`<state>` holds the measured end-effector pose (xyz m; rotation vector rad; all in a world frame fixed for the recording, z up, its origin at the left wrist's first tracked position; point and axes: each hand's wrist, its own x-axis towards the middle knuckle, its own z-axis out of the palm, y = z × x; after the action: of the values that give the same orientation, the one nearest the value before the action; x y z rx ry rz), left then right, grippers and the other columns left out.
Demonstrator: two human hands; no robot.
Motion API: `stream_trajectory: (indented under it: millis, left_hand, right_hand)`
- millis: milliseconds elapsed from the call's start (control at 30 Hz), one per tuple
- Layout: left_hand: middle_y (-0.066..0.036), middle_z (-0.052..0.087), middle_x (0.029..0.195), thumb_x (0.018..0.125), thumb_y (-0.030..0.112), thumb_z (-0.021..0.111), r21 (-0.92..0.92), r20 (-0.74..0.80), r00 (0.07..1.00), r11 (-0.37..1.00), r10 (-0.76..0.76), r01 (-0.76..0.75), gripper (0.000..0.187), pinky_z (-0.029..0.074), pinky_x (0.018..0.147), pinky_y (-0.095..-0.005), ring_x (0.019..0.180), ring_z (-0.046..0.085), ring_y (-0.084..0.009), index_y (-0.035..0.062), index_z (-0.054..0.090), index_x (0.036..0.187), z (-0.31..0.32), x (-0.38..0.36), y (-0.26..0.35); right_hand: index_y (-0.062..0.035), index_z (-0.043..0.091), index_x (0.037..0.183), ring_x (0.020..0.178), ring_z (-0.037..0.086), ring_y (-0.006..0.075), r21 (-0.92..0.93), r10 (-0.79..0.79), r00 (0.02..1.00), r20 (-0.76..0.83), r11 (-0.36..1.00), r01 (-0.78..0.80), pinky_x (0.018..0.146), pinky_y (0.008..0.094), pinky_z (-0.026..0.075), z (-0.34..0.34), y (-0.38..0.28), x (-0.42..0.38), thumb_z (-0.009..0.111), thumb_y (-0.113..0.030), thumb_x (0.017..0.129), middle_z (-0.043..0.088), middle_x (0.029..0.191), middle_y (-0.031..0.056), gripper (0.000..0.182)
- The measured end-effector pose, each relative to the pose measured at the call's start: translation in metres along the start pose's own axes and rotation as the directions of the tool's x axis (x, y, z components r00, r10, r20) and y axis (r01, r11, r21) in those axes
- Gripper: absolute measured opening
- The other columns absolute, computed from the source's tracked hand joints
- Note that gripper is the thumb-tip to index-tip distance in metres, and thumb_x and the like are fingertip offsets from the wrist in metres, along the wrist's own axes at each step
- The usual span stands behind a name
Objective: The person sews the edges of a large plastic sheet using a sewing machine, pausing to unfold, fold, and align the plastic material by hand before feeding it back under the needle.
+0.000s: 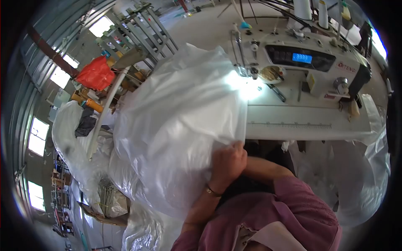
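Observation:
A large sheet of translucent white plastic (176, 113) spreads over the left of the sewing table. Its straight right edge runs up to the lit needle area of a sewing machine (301, 58). My left hand (226, 165), with a bracelet at the wrist, is closed on the sheet's near right corner, just off the table's front edge. My right forearm (266, 167) reaches in from the right to the same corner. Behind the left hand, my right hand is mostly hidden, so its fingers cannot be made out.
On the machine bed lie a small dish (271, 74) and a dark-handled tool (277, 93). A ruler scale (293, 124) marks the table front. Thread cones (302, 10) stand behind. Bunched plastic (69, 134) and a red bag (96, 73) are at left; more plastic hangs at right.

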<state>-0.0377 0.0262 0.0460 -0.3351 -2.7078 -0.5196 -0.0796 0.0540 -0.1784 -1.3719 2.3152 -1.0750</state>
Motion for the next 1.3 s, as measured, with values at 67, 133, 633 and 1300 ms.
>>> stream_trajectory:
  millis: [67,133,633,1300]
  left_hand:
    - [-0.018,0.061,0.073,0.076,0.006,0.058,0.021,-0.005,0.998,0.997,0.069,-0.069,0.004,0.046,0.057,-0.0476,0.065,0.060,-0.0377,0.0030,0.056,0.077,-0.025,0.019,0.008]
    - [-0.019,0.062,0.073,0.076,0.006,0.057,-0.101,-0.015,0.994,0.988,0.112,-0.113,0.006,0.046,0.058,-0.0476,0.064,0.059,-0.0394,0.0005,0.057,0.075,-0.032,0.030,0.005]
    - [-0.017,0.061,0.067,0.076,0.005,0.057,-0.216,0.096,0.989,0.972,0.111,-0.088,0.008,0.046,0.057,-0.0449,0.062,0.060,-0.0367,0.0024,0.063,0.083,0.029,-0.005,-0.023]
    - [-0.021,0.064,0.071,0.080,0.011,0.056,0.010,0.138,0.986,0.995,0.095,-0.098,0.012,0.049,0.071,-0.0474,0.070,0.064,-0.0377,0.0018,0.064,0.080,0.058,0.131,-0.030]
  right_hand:
    - [-0.0043,0.062,0.095,0.090,0.061,0.0290,-0.090,-0.024,0.997,0.068,0.995,0.030,0.079,0.0425,0.049,-0.004,0.002,0.009,0.058,-0.019,0.087,0.063,0.098,0.0148,0.017]
    - [-0.0044,0.062,0.094,0.090,0.062,0.0288,-0.180,-0.036,0.988,0.148,0.982,0.062,0.079,0.0421,0.049,-0.013,-0.003,0.009,0.057,-0.019,0.087,0.064,0.098,0.0153,0.016]
    - [-0.0033,0.062,0.091,0.085,0.063,0.0309,-0.406,0.190,0.969,-0.160,0.882,-0.240,0.075,0.0418,0.050,-0.272,-0.064,-0.045,0.061,-0.026,0.088,0.064,0.088,0.0169,0.023]
    - [-0.0052,0.066,0.094,0.115,0.049,0.0261,-0.538,-0.025,0.918,-0.396,0.817,-0.210,0.094,0.0403,0.040,-0.284,0.009,-0.013,0.059,-0.023,0.087,0.058,0.117,0.0117,0.020]
